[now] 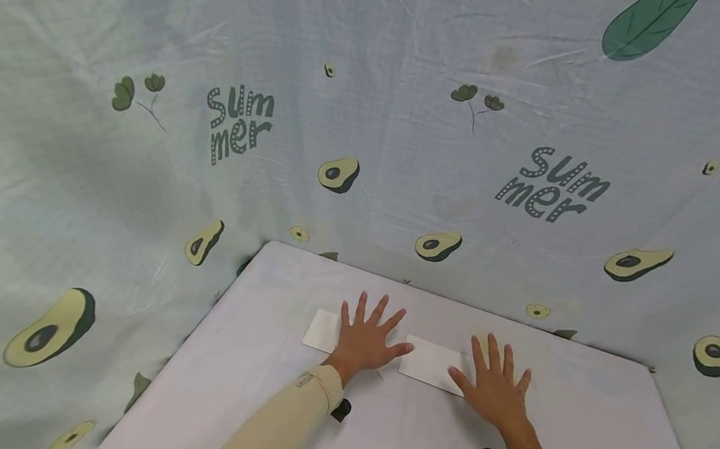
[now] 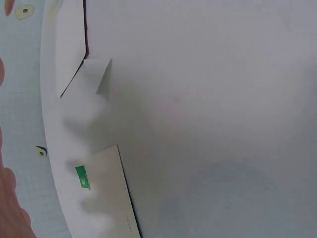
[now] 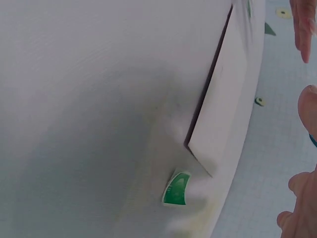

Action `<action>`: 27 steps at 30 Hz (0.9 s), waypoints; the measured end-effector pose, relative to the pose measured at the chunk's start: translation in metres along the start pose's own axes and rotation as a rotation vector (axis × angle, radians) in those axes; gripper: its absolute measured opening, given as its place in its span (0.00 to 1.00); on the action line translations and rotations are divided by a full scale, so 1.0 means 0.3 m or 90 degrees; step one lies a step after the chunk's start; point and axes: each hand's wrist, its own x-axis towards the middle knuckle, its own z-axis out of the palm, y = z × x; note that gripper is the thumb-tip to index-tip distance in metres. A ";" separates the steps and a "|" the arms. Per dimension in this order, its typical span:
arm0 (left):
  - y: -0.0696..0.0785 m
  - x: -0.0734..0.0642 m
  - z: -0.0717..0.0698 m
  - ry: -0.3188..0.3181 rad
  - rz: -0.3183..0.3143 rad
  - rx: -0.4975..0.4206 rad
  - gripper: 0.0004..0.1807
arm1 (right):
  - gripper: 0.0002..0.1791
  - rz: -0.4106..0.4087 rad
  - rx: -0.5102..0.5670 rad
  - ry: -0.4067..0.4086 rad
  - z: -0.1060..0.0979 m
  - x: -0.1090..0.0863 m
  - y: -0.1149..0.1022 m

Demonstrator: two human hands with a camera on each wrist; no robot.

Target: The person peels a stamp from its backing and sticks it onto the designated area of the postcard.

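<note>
Matt paper, wrinkled cloth
White cards point(image 1: 429, 364) are looking smooth, papery; the avocado-print backdrop point(image 1: 389, 136) is showing creases (faintly glossy).

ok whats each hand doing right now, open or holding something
Left hand: open, spread wide, holding nothing.
Right hand: open, spread wide, holding nothing.

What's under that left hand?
A white card and a small green piece, as the left wrist view shows. In the head view, one end of the card sticks out; the left hand covers the rest and the green piece.
</note>
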 end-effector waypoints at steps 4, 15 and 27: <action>0.020 0.001 0.024 -0.006 0.006 0.011 0.44 | 0.53 0.008 0.009 -0.007 0.012 -0.018 0.030; 0.044 -0.011 0.092 -0.025 0.021 0.022 0.45 | 0.53 0.015 -0.004 -0.022 0.054 -0.049 0.101; 0.057 -0.024 0.130 -0.042 0.051 0.040 0.45 | 0.49 -0.024 0.060 -0.063 0.067 -0.079 0.154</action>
